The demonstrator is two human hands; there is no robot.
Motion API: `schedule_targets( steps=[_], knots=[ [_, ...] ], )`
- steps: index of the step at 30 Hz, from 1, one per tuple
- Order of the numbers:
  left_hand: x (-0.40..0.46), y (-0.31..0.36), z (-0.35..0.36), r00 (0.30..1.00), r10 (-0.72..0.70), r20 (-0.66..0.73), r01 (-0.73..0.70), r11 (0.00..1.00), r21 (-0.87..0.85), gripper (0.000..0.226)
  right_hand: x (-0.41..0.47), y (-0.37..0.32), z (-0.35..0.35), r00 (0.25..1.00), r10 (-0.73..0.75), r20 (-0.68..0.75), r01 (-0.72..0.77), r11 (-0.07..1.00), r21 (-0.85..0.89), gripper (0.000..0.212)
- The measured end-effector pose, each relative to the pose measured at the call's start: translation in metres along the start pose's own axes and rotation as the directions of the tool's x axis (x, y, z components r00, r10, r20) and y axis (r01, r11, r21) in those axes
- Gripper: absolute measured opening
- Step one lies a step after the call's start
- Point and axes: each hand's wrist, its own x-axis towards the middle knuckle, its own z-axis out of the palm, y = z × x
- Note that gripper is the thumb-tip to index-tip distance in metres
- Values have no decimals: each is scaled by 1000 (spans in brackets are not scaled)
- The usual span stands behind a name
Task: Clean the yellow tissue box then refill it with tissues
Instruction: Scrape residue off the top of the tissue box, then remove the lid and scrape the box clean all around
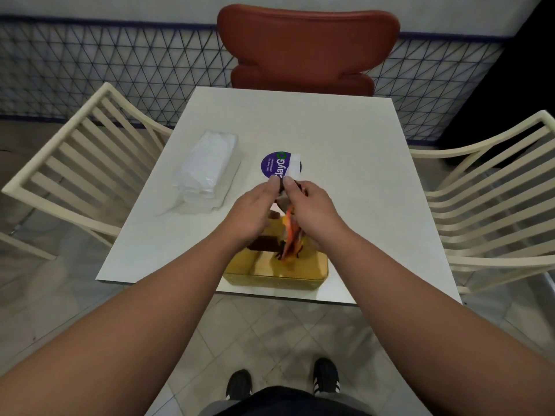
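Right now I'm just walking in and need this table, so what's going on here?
A person stands at the white table, both hands over the yellow tissue box near its front edge. The left hand and right hand pinch an orange and dark cloth or wrapper that hangs into the box. A clear pack of tissues lies unopened-looking to the left, so refilling has not started.

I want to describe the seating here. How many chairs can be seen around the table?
3: a red chair at the far side of the table, a cream slatted chair at its left, another cream chair at its right. Nearer chairs may lie outside view.
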Motion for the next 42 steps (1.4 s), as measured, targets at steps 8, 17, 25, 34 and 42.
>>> schedule_targets(
  steps=[8, 17, 25, 34, 42],
  knots=[
    [-18, -23, -73, 934, -195, -298, 117, 958, -260, 23, -2, -14, 26, 919, -133, 371, 302, 841, -448, 51],
    [-28, -99, -88, 852, -433, -294, 398, 901, -172, 35, -20, 38, 38, 801, 132, 584, 515, 346, -784, 74],
    [-31, -116, -84, 862, -461, -211, 446, 887, -115, 68, -21, 37, 31, 808, 105, 580, 480, 454, -751, 75],
    [-22, -107, -72, 885, -392, -252, 417, 907, 53, 71, -9, -1, 4, 946, -94, 310, 298, 625, -721, 59],
    [-14, -116, -70, 889, -388, -245, 401, 916, 5, 66, 18, 65, -70, 962, -83, -260, -155, 619, -770, 57]
  ],
)
